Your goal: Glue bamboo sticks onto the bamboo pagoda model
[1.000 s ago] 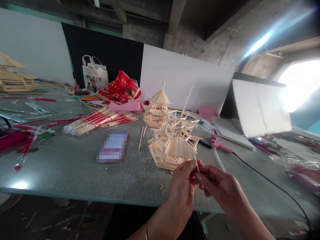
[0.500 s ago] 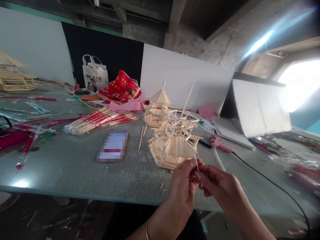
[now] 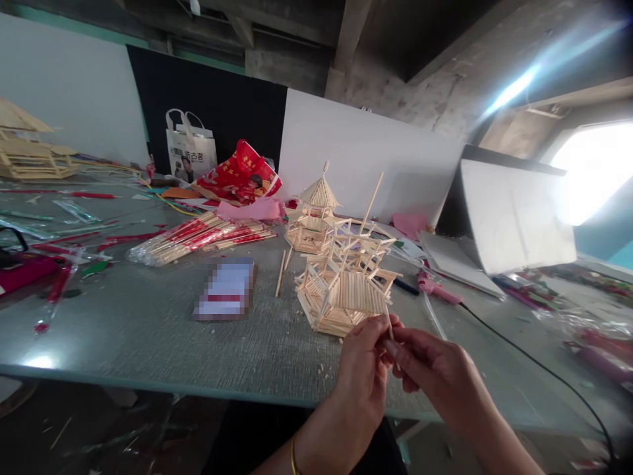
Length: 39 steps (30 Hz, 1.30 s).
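Close to the table's front edge, my left hand and my right hand meet with fingers pinched around one thin wooden stick. The stick points up from between the fingertips; its lower part is mostly hidden by them. Just beyond my hands stands a pavilion model built of wooden sticks, with a slatted roof panel facing me and a long stick rising from its top. Behind it is a smaller stick pavilion with a pointed roof. Whether the held stick touches the model I cannot tell.
A phone lies left of the model, near loose sticks. Bundled sticks in plastic lie farther back. To the right are a pink glue gun and its black cord. A bag stands behind.
The view has shifted very slightly. Both hands keep the same pinch on the stick, and the models stay where they were.
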Tool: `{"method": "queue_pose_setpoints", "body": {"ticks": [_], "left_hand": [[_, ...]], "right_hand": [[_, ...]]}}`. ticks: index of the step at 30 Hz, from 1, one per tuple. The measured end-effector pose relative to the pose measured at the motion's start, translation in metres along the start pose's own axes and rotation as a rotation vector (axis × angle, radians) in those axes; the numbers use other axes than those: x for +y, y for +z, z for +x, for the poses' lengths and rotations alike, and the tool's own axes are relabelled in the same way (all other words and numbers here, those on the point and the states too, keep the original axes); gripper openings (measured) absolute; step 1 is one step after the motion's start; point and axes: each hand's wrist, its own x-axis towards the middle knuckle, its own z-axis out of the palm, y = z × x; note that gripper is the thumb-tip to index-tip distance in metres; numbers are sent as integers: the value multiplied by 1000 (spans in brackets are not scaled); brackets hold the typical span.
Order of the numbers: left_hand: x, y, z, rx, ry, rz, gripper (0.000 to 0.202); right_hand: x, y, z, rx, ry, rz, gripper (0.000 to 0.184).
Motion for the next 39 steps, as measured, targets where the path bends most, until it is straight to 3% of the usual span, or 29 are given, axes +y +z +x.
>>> {"method": "queue_pose_setpoints", "body": {"ticks": [39], "left_hand": [[2,2,-1,-50,-39,-64,19]], "right_hand": [[-8,-1,-1,9,-20,-49,45]]}}
